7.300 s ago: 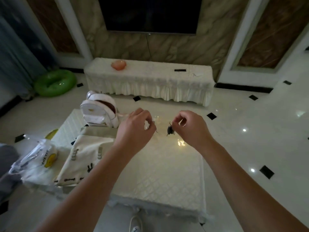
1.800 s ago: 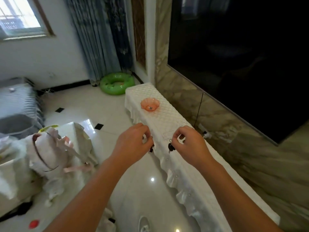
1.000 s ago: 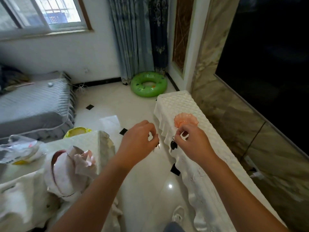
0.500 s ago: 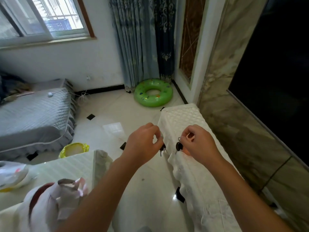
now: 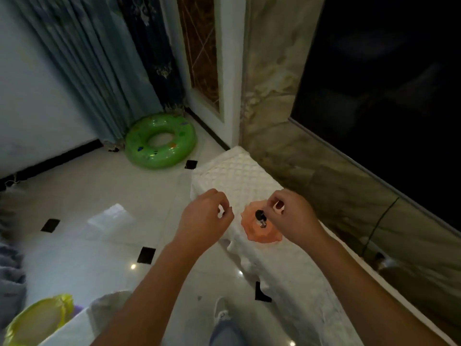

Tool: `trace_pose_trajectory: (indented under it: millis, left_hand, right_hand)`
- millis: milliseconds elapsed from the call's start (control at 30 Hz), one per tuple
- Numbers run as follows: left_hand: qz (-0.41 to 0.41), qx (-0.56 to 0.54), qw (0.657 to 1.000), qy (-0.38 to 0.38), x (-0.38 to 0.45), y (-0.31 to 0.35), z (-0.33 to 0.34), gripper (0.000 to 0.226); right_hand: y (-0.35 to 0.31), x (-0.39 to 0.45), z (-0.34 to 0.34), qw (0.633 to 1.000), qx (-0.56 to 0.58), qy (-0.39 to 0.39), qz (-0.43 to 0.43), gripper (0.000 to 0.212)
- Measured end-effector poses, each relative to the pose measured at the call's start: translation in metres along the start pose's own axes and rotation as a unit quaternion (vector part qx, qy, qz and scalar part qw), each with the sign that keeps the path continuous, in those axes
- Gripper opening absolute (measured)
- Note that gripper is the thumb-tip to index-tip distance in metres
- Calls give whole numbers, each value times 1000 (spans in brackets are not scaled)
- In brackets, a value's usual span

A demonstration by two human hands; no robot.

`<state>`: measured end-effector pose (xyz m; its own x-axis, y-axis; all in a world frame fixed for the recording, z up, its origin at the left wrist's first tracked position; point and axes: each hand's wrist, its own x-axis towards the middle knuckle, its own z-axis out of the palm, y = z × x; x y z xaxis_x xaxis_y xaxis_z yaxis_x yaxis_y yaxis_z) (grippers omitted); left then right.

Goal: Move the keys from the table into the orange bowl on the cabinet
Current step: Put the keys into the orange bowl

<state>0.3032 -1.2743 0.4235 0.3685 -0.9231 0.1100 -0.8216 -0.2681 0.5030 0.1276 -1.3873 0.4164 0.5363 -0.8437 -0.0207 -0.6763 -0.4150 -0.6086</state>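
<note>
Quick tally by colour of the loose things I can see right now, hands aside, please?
Orange: 1, the orange bowl on the cabinet.
Black: 1, the key dangling over the bowl from the right hand.
Green: 1, the swim ring on the floor.
Yellow: 1, the basin at lower left.
Total: 4. The left hand is pinched; what it holds is hidden.

I see my right hand (image 5: 289, 216) pinching a dark-headed key (image 5: 260, 216) above the orange bowl (image 5: 259, 232), which sits on the cloth-covered cabinet (image 5: 237, 171) beside the marble wall. My left hand (image 5: 205, 218) hovers just left of the bowl, fingers (image 5: 224, 204) curled; whether it holds anything I cannot tell. A green swim ring (image 5: 161, 141) lies on the floor by the curtains (image 5: 99, 66).
</note>
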Motion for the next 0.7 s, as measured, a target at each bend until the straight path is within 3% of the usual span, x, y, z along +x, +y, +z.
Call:
trace_pose_trajectory:
  millis: [333, 700]
  left_hand:
    - [77, -23, 994, -71, 67, -6, 43, 10]
    - [67, -9, 988, -136, 91, -36, 117, 11]
  right_hand:
    - [31, 29, -2, 995, 29, 42, 87, 10]
    - [102, 63, 63, 986, 77, 21, 143, 6]
